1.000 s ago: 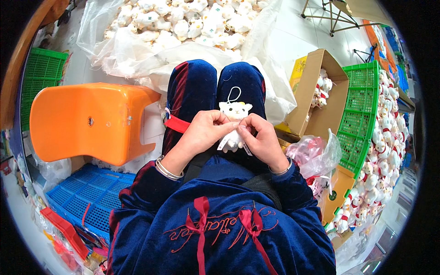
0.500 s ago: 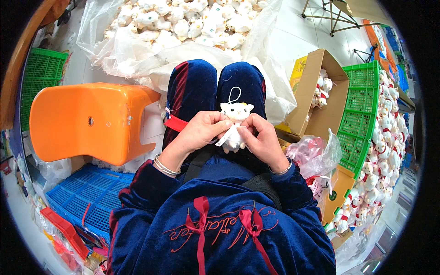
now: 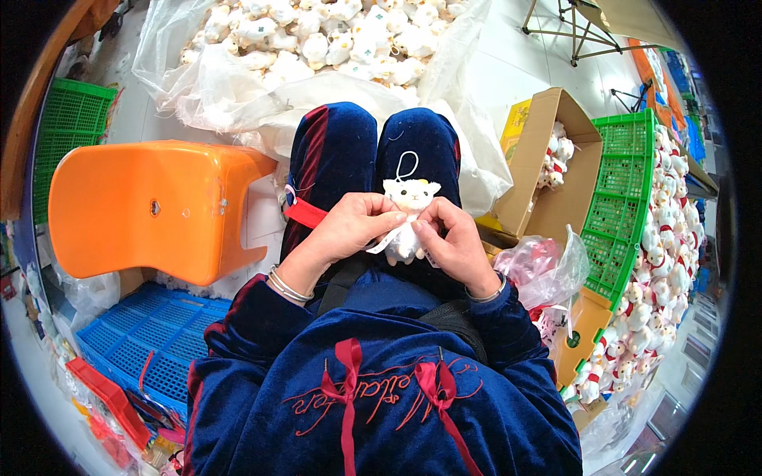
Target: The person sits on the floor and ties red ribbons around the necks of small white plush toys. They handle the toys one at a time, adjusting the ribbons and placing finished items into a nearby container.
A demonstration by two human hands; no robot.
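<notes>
A small white plush cat (image 3: 411, 194) with a hanging loop on its head sits upright above my lap, facing me. My left hand (image 3: 361, 226) pinches it at the neck from the left, thumb and forefinger closed. From the other side my right hand (image 3: 454, 242) grips its neck and chest with thumb and fingers. A thin white ribbon (image 3: 386, 240) crosses the toy's front beneath my left fingertips and hangs down to the left. My fingers hide part of the plush cat's body. Red ribbon (image 3: 305, 213) lies over my left thigh, close to the left hand.
Ahead, a clear plastic sheet (image 3: 230, 99) bears a heap of white plush toys (image 3: 349, 40). An orange stool (image 3: 135, 210) stands left, above a blue crate (image 3: 159, 333). At right are a cardboard box (image 3: 552, 159) with toys, a green crate (image 3: 615, 210) and piled toys with red collars (image 3: 663, 262).
The white ribbon's loose end has shifted slightly left and up. Both hands keep nearly the same place on the plush cat.
</notes>
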